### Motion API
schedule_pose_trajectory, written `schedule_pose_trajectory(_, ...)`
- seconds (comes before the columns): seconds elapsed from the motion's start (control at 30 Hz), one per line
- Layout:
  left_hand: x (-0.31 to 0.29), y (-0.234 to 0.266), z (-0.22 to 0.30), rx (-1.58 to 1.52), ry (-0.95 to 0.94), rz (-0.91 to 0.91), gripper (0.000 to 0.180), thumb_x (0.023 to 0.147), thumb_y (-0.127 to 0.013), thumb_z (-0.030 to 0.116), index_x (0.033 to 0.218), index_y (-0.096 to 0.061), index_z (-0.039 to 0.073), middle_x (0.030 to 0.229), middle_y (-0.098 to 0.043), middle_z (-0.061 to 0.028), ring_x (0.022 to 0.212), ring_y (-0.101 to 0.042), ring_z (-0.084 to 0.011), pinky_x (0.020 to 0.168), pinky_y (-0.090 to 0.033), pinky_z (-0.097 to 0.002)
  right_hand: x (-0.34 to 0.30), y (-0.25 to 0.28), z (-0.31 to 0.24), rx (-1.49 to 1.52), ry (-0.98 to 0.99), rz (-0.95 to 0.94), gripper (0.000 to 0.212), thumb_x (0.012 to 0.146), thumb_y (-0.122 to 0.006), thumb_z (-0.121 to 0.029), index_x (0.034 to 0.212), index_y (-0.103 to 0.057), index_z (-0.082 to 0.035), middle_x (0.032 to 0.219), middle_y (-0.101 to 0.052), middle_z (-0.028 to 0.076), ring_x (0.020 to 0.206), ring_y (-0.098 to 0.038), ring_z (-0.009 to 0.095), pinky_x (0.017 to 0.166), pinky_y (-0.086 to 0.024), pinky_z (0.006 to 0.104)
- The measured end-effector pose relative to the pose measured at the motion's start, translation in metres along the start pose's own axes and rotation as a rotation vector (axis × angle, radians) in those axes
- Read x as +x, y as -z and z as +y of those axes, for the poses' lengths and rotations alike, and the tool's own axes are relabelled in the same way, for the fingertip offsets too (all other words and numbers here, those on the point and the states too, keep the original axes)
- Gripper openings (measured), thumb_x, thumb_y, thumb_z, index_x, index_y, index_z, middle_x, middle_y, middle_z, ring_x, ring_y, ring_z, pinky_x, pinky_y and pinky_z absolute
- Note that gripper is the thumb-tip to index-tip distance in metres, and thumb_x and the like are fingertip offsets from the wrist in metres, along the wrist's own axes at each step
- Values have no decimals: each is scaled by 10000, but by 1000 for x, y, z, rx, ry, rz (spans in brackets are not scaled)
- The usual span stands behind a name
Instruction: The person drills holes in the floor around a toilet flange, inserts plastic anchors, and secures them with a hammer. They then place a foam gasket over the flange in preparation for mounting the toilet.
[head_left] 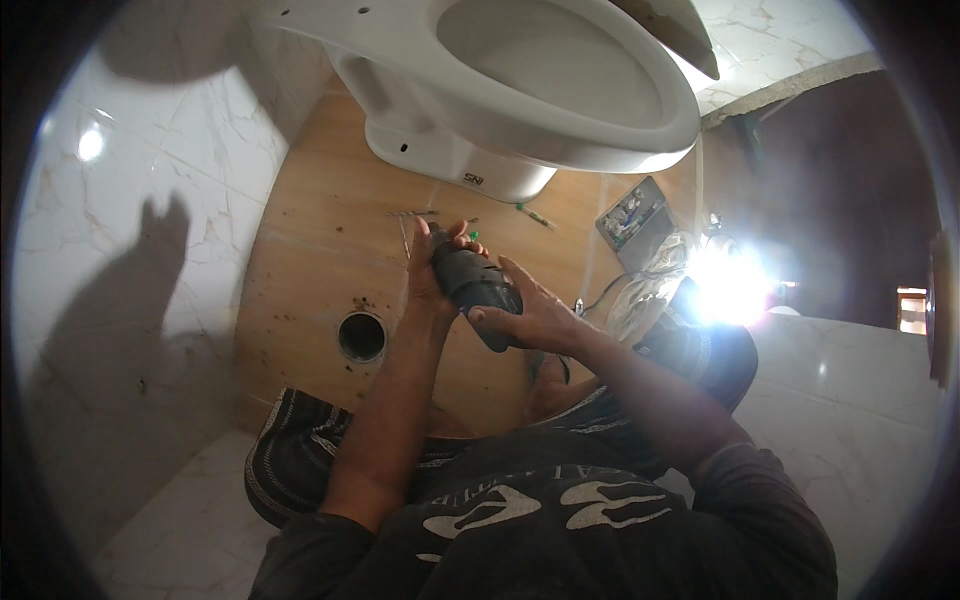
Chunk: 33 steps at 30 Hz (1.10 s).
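Note:
Both hands are on a dark, rounded tool that looks like a power drill (478,283), held tilted above the wood-coloured floor. My left hand (428,275) wraps around its narrower far end, fingers curled over the tip. Around the thicker near end, my right hand (540,318) is closed with the thumb pressed on the body. The drill's handle and underside are hidden by the hands and the angle. Just beyond lies a thin rod-like piece (412,213) on the floor, with a small green-ended stick (536,215) to its right.
A white toilet bowl (560,158) stands ahead. A round pipe hole (362,337) opens in the floor at left. To the right are an open case of small parts (640,215), a clear plastic bag (643,308) and a glaring lamp (735,285). A marble-patterned wall (150,300) bounds the left.

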<state>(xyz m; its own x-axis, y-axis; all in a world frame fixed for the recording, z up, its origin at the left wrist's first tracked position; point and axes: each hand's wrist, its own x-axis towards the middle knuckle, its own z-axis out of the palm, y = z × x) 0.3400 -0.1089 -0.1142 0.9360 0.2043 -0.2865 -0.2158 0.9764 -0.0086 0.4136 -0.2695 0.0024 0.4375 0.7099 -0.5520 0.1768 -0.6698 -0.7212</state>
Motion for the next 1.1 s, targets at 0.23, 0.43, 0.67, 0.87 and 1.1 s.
schedule_pose_trajectory(0.23,-4,-18,-31,118,89,280,656,926,-619,680,1109,-627,50,914,-658,-52,960,-638,-246,855,-557,-457,4,13,6,-79,-337,105,893,677,-823,-469,1370,-539,17,1182,-683,232,1144,-669,326,990,-518,428)
schedule_pose_trajectory(0.43,-3,118,-47,966,341,617,377,954,-705,396,999,-626,29,877,-642,-74,686,-632,-209,608,-543,-371,7,22,20,-471,-385,256,867,665,-769,-510,1323,-542,7,1218,-676,243,1151,-659,398,980,-513,454)
schedule_pose_trajectory(0.67,-10,196,-29,1783,221,593,374,902,-720,299,1021,-680,-53,904,-720,-164,758,-701,-247,674,-557,-393,25,15,68,-442,-435,260,884,658,-802,-489,1326,-511,11,1210,-651,294,1172,-642,412,994,-507,468)
schedule_pose_trajectory(0.87,-10,160,-29,1912,305,372,490,831,-743,433,1021,-732,-19,1090,-724,-251,1063,-703,-366,931,-538,-449,56,15,153,-561,-295,414,885,646,-815,-440,1353,-503,-9,1212,-659,266,1151,-643,429,1007,-504,483)
schedule_pose_trajectory(1.1,-26,165,11,2018,280,336,392,825,-753,361,999,-739,10,1046,-738,-214,1018,-715,-355,901,-540,-449,79,4,156,-578,-343,460,891,674,-808,-443,1380,-483,-8,1330,-606,243,1278,-553,412,1115,-416,479)
